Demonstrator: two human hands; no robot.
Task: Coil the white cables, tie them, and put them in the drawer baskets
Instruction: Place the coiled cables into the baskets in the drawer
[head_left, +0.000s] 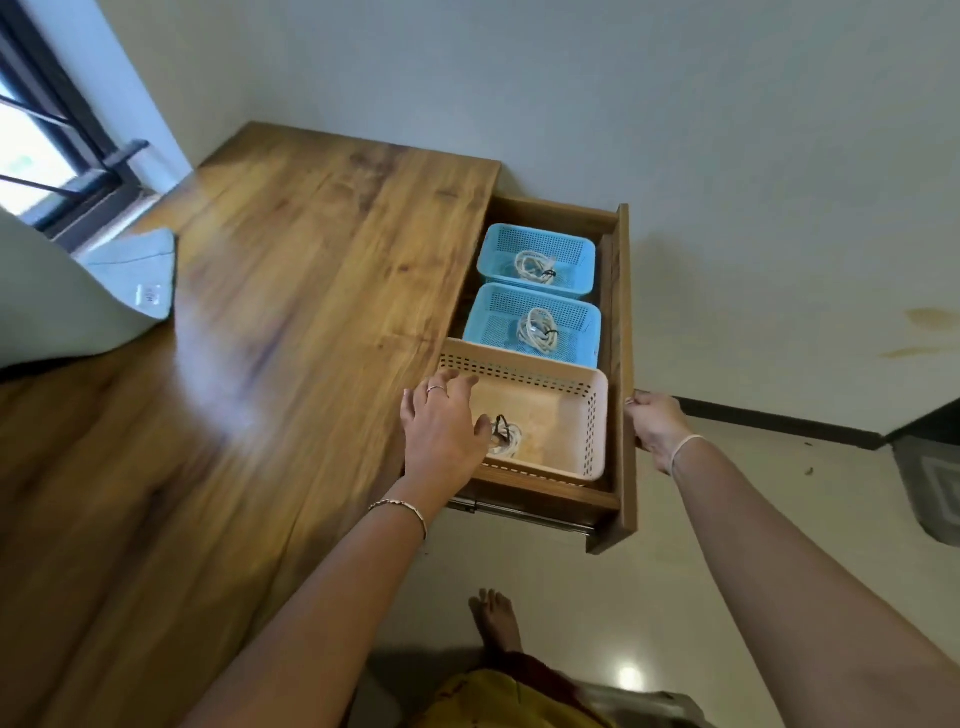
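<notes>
The wooden drawer (621, 364) stands pulled out from the desk. It holds two blue baskets and one peach basket. A tied white cable coil (535, 267) lies in the far blue basket (537, 241). Another coil (539, 330) lies in the middle blue basket (498, 317). The peach basket (587, 410) holds a third coil (506, 439) with a black tie. My left hand (444, 426) hovers over the peach basket's left side, fingers spread, partly covering that coil. My right hand (655, 428) grips the drawer's front panel at its outer edge.
The wooden desk top (260, 338) spreads to the left, with a pale cushion and a grey cloth (137, 267) near the window. A tiled floor lies below, with my bare foot (496, 621) and a grey mat (935, 483) at the right.
</notes>
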